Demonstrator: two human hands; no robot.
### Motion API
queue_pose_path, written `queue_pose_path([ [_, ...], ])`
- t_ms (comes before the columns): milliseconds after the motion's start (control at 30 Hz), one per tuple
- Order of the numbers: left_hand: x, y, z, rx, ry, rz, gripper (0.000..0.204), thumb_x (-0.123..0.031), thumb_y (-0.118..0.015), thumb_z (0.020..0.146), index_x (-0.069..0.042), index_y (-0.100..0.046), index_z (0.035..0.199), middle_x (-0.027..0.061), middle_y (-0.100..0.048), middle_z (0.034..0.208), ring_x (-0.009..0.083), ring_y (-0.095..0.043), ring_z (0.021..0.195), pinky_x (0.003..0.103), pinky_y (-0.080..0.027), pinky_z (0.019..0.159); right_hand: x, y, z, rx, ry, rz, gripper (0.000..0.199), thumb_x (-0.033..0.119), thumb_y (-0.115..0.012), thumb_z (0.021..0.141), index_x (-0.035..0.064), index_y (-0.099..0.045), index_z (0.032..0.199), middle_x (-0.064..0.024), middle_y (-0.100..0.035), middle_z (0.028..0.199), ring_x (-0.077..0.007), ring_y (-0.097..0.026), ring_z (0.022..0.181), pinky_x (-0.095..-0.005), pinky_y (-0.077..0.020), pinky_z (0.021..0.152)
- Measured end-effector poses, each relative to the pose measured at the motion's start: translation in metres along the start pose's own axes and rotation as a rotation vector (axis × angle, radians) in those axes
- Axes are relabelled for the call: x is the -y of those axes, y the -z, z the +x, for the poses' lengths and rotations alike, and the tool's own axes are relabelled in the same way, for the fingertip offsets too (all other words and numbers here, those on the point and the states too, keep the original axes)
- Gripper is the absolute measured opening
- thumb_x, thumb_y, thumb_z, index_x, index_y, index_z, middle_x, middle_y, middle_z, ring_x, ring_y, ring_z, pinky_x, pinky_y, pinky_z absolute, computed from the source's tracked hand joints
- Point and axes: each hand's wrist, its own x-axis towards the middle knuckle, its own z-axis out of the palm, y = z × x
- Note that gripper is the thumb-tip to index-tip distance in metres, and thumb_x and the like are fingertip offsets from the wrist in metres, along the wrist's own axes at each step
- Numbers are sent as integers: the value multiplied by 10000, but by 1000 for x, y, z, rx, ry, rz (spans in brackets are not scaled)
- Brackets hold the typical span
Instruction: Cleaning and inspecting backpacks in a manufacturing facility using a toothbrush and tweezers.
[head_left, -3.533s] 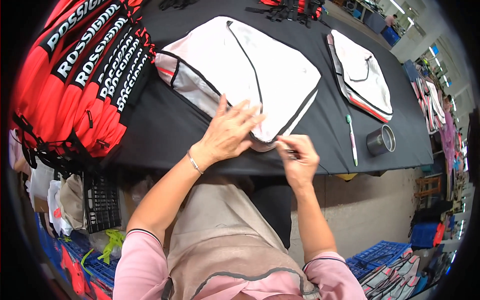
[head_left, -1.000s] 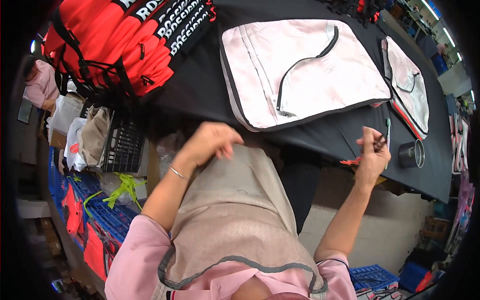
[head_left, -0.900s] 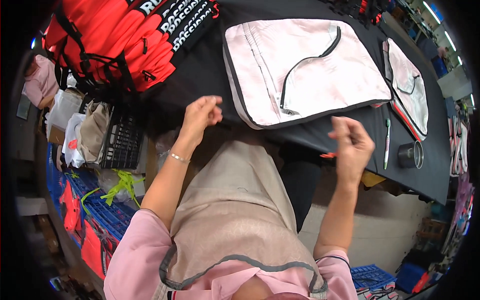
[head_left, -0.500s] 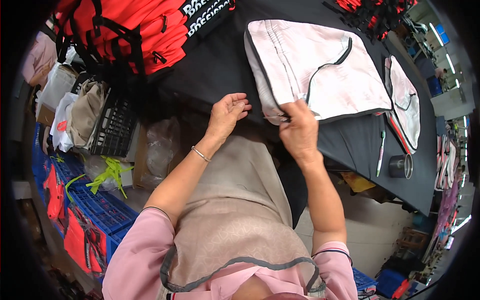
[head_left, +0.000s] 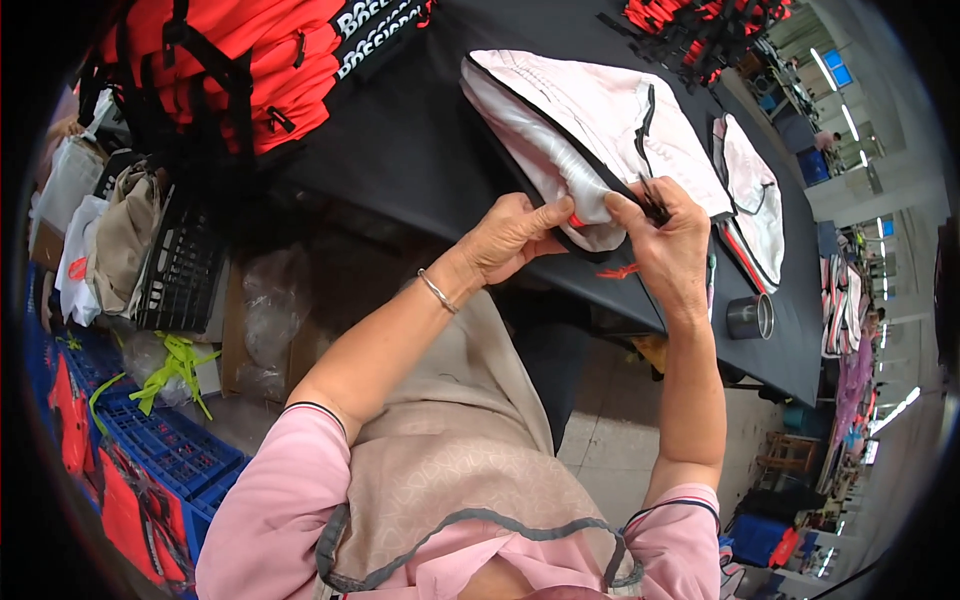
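Note:
A pale pink-white fabric bag (head_left: 590,110) with black binding lies on the black-covered table, its near edge lifted and folded open to show a shiny lining. My left hand (head_left: 515,235) pinches this near edge between thumb and fingers. Close beside it, my right hand (head_left: 670,235) grips the same edge, thumb toward the left hand. A small dark thing (head_left: 652,200) sticks out from the right fingers; its kind is unclear. Just below the hands hangs an orange-red strand (head_left: 618,271). A bit of red shows at the edge between the thumbs.
Red bags with black straps (head_left: 230,80) are piled at the far left. On the table's right are a second pale piece (head_left: 750,190) and a metal cup (head_left: 750,317). A black crate (head_left: 185,265) and blue crates (head_left: 165,430) stand at left.
My left hand has moved right and taken hold of the bag's edge. The right hand has shifted right, and the near edge is now lifted and folded open.

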Motion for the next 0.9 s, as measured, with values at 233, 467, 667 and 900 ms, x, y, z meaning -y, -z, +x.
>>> queue_pose_path([
  [233, -2, 2, -6, -121, -55, 11, 281, -240, -712, 911, 33, -689, 971, 42, -688, 878, 106, -669, 736, 246, -585, 583, 16, 8, 26, 90, 246, -153, 158, 91, -752, 778, -27, -647, 767, -109, -552, 670, -249, -538, 574, -348, -415, 552],
  [467, -11, -11, -20, -233, -151, 22, 361, -328, -745, 879, 16, -662, 954, 21, -652, 818, 127, -659, 709, 277, -591, 631, 35, 0, 49, 190, -10, -48, 216, 129, -751, 795, -59, -646, 780, -143, -602, 701, -196, -551, 598, -344, -436, 572],
  [667, -25, -28, -9, -530, -482, 741, 315, -208, -779, 792, 31, -657, 958, 31, -675, 825, 74, -574, 736, 263, -494, 668, 40, -16, 49, 115, 188, -109, 192, 127, -732, 833, -39, -640, 804, -60, -562, 641, -104, -477, 576, -294, -399, 534],
  [900, -59, -28, -8, -76, -414, 863, 250, -170, -764, 821, 27, -676, 949, 7, -676, 830, 57, -572, 787, 258, -491, 723, 44, 13, 87, 132, 173, -91, 200, 156, -748, 810, -27, -669, 801, -33, -585, 636, -70, -502, 623, -283, -429, 573],
])
